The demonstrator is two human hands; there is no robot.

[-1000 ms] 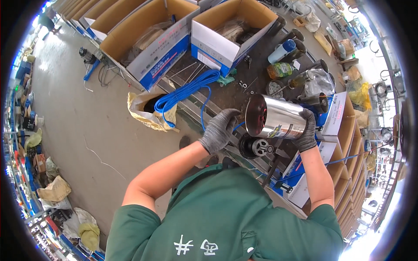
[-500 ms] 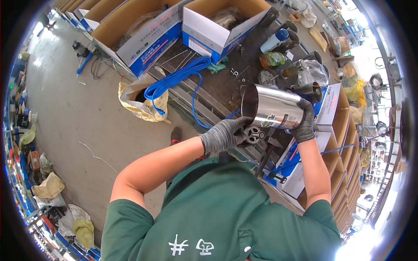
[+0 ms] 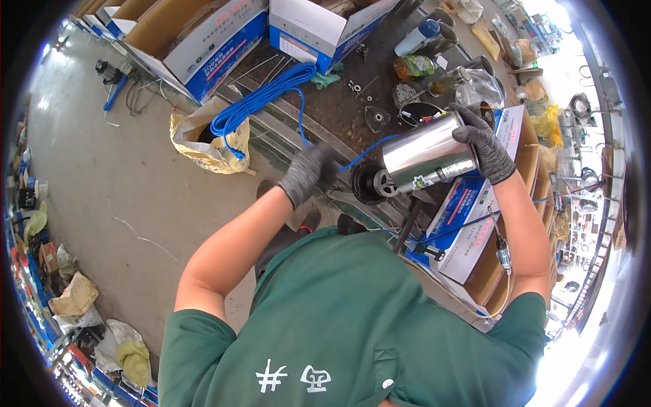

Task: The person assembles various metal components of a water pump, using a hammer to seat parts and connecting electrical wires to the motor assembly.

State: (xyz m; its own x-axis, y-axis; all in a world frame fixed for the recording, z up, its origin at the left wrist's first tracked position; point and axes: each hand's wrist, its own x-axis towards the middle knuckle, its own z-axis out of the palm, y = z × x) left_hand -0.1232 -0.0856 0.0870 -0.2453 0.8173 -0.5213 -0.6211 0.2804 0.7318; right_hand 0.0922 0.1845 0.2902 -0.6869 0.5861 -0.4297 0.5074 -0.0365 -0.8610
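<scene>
A shiny steel cylinder (image 3: 424, 159) with a printed label hangs tilted over the bench. My right hand (image 3: 485, 146), in a grey glove, grips it at its right end, with fingers over the upper edge. My left hand (image 3: 306, 176), also gloved, is off to the left, apart from the cylinder; motion smears its fingers. A strand of the blue cable (image 3: 268, 102) passes close to that hand, and I cannot tell whether they touch. Between my hands, a black round part (image 3: 367, 183) and a grey spoked wheel (image 3: 386, 183) sit at the bench's near edge, just below the cylinder.
Open cartons (image 3: 227, 51) stand behind the cable, and more cartons (image 3: 468, 230) line the right. An open yellow-white sack (image 3: 196, 146) is left of the bench. A bottle of amber liquid (image 3: 413, 66), a blue-capped bottle (image 3: 417, 37) and a triangular metal part (image 3: 376, 119) lie farther back.
My left hand has come off the cylinder and moved left. My right hand has shifted its grip to the cylinder's upper right end, and the cylinder has turned, hiding its open mouth.
</scene>
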